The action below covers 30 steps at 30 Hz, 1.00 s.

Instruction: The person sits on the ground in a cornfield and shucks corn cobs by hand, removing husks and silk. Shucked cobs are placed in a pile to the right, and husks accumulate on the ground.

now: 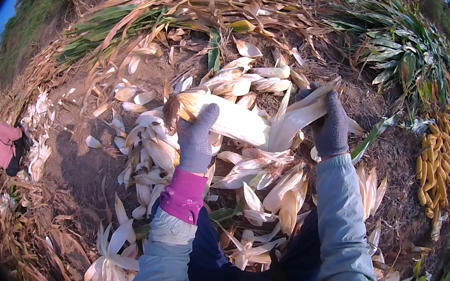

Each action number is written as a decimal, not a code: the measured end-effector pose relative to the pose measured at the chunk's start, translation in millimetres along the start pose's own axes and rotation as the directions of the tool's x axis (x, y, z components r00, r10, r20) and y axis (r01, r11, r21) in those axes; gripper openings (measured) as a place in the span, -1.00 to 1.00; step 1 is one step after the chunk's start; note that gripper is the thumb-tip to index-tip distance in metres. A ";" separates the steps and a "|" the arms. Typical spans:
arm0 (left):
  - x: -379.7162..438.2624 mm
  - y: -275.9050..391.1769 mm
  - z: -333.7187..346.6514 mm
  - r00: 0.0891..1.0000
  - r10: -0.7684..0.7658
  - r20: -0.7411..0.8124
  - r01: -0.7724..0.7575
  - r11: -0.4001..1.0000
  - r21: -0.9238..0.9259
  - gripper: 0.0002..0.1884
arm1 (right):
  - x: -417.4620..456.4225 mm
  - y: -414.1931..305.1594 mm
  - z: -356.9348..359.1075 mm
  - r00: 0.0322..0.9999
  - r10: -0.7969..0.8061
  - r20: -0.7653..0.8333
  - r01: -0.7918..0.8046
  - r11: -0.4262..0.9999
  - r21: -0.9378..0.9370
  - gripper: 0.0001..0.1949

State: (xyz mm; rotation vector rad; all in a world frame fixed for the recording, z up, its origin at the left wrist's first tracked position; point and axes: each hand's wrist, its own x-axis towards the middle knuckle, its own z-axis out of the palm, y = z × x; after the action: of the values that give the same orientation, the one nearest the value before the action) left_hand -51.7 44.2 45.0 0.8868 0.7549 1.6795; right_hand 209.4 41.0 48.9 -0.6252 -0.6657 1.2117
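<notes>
An ear of corn (232,118) in pale husk lies across my view, its brown silk tuft (171,112) pointing left. My left hand (200,137), in a grey knit glove, grips the ear near that silk end, thumb on top. At the other end my right hand (331,124), also gloved, holds peeled-back husk leaves (307,113) that spread from the ear's base. Whether any kernels show is lost in the bright glare. Beneath and beyond my hands lie several unhusked ears (254,80), and loose husks (274,185) cover the ground between my legs.
A heap of bare yellow cobs (440,160) lies at the right. Cut corn stalks (234,5) are spread along the far side, greener leaves (410,58) at far right. At left, a person in pink (3,141) sits by a row of husks (38,137).
</notes>
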 end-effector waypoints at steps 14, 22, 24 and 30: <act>20.4 24.1 -31.5 0.968 0.089 -0.234 -0.158 0.943 -0.294 -0.47 | 13.6 -16.1 -61.7 0.946 -0.032 -0.323 0.105 0.972 0.212 -0.65; 15.4 22.6 -14.7 0.972 0.140 -0.189 -0.194 0.929 -0.314 -0.47 | -17.3 48.6 4.8 0.937 0.278 0.212 -0.185 0.909 -0.373 -0.46; 10.8 19.6 -9.2 0.986 0.111 -0.125 -0.146 0.936 -0.320 -0.47 | -15.6 57.1 13.5 0.967 0.250 0.038 -0.241 0.957 -0.162 -0.54; 7.9 13.1 -1.0 0.997 0.066 -0.034 -0.073 0.943 -0.325 -0.50 | -9.3 64.4 14.6 0.965 0.203 -0.167 -0.168 0.965 0.200 -0.66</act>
State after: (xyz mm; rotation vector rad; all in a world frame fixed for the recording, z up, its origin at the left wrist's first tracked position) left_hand -60.6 48.4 56.8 0.6670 0.4444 1.8146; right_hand 156.1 48.3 9.6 -0.6458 -0.3375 1.3531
